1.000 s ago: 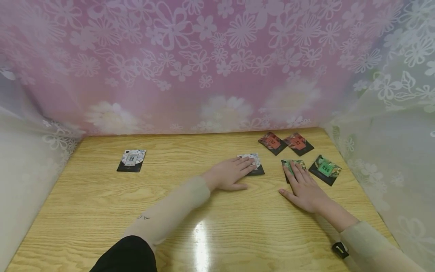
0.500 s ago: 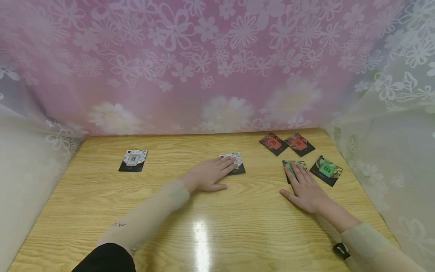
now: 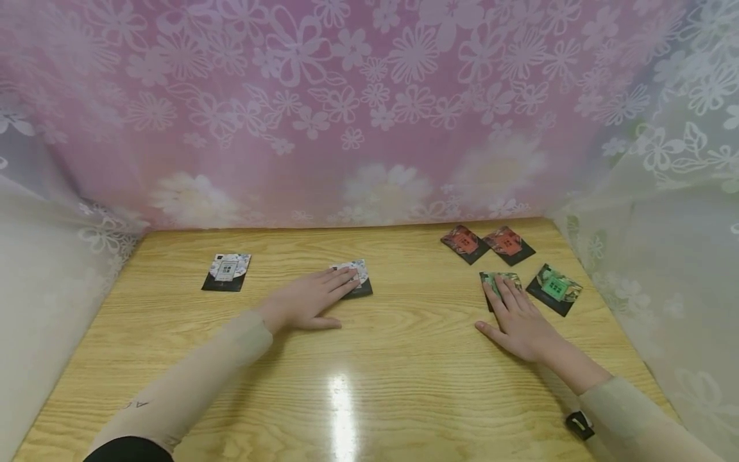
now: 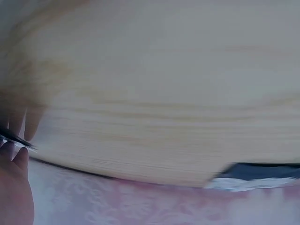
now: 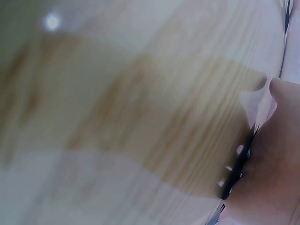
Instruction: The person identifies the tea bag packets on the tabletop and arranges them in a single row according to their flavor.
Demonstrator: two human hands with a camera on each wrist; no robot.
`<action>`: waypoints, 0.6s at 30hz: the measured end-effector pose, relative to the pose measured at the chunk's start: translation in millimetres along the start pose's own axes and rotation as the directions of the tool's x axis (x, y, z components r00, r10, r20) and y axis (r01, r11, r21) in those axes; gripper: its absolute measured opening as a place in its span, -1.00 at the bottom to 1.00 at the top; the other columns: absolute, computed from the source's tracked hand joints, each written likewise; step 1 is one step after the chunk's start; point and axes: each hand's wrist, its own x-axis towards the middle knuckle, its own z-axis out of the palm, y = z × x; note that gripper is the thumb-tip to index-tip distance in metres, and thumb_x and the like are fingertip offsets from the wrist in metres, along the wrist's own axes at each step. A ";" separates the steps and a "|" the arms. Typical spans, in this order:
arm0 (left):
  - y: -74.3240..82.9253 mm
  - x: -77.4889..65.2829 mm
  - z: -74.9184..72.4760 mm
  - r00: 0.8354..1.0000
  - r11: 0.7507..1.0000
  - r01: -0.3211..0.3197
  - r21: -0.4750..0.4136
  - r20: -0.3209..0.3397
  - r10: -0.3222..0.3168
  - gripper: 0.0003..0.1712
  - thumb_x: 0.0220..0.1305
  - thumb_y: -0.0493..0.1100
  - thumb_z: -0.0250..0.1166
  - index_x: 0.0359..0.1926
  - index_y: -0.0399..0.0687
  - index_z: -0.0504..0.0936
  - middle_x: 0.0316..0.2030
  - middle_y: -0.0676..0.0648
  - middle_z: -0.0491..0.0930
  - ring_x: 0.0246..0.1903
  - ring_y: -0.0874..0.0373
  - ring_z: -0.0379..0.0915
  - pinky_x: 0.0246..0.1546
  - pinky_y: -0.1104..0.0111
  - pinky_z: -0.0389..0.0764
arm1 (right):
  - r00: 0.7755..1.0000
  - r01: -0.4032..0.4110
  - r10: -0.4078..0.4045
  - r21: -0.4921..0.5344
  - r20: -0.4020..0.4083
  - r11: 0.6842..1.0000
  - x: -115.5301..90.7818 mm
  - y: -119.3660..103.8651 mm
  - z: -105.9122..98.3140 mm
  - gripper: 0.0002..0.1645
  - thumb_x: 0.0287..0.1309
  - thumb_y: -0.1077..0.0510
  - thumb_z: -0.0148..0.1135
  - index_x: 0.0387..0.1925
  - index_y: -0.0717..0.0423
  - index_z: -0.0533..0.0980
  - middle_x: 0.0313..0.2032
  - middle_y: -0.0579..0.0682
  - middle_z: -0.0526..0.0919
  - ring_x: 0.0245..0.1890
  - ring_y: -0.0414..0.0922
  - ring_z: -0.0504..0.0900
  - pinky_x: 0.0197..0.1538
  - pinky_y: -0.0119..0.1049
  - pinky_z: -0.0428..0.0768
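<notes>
In the head view my left hand (image 3: pixel 308 300) lies flat with straight fingers on a small square white-and-black packet (image 3: pixel 359 290), covering its left part. A matching white-and-black packet (image 3: pixel 226 273) lies farther left; its dark edge also shows in the left wrist view. My right hand (image 3: pixel 519 327) rests with fingers extended on a green-and-black packet (image 3: pixel 491 278), hiding most of it. Just right of that hand lies another green-and-black packet (image 3: pixel 554 290), set at an angle. The right wrist view shows the hand (image 5: pixel 267 173) above a thin dark packet edge (image 5: pixel 236 171).
Two red-and-black packets (image 3: pixel 464 244) lie side by side near the back right of the wooden table (image 3: pixel 404 378). A pink flowered curtain (image 3: pixel 346 128) hangs along the back edge, with pale sheets at both sides. A black band (image 3: pixel 579 425) sits at the right forearm.
My left hand has slid the white-and-black packet leftward across the table, towards the matching one. My right hand stays in place on the green packet.
</notes>
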 end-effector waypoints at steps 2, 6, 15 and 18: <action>-2.9 -12.2 2.2 1.000 1.000 0.021 -0.010 -0.004 -0.021 0.06 0.57 0.44 -0.04 0.74 -0.09 -0.13 0.73 -0.17 -0.18 0.72 -0.09 -0.21 0.72 0.07 0.01 | 1.000 0.010 -0.009 0.011 -0.019 1.000 0.1 2.2 2.3 0.13 0.56 -0.34 0.05 0.72 0.21 -0.19 0.68 0.42 -0.24 0.68 0.41 -0.23 0.62 0.46 -0.08; -7.1 -31.1 2.8 0.998 0.998 0.055 -0.027 -0.020 -0.056 0.06 0.57 0.42 0.00 0.73 -0.10 -0.10 0.73 -0.18 -0.15 0.71 -0.11 -0.16 0.71 0.03 0.07 | 0.998 0.016 -0.015 0.025 -0.060 1.000 0.4 6.1 7.0 0.12 0.55 -0.34 0.07 0.73 0.16 -0.16 0.69 0.37 -0.22 0.70 0.37 -0.23 0.64 0.43 -0.08; -11.1 -56.4 2.6 0.995 0.995 0.099 -0.020 -0.013 -0.099 0.02 0.59 0.39 0.01 0.73 -0.10 -0.07 0.73 -0.18 -0.14 0.72 -0.10 -0.16 0.71 0.02 0.07 | 1.000 0.001 -0.001 -0.001 -0.004 1.000 -0.2 -2.5 -1.0 0.12 0.57 -0.34 0.03 0.72 0.21 -0.18 0.69 0.41 -0.25 0.68 0.42 -0.23 0.62 0.47 -0.07; -9.7 -59.9 1.5 0.995 0.995 0.099 -0.020 -0.030 -0.099 -0.02 0.61 0.35 0.03 0.73 -0.10 -0.04 0.73 -0.18 -0.12 0.71 -0.10 -0.15 0.71 0.02 0.07 | 1.000 -0.007 0.007 -0.015 0.010 1.000 -0.5 -4.0 -3.1 0.12 0.57 -0.33 0.04 0.72 0.23 -0.18 0.69 0.41 -0.25 0.68 0.42 -0.22 0.62 0.46 -0.05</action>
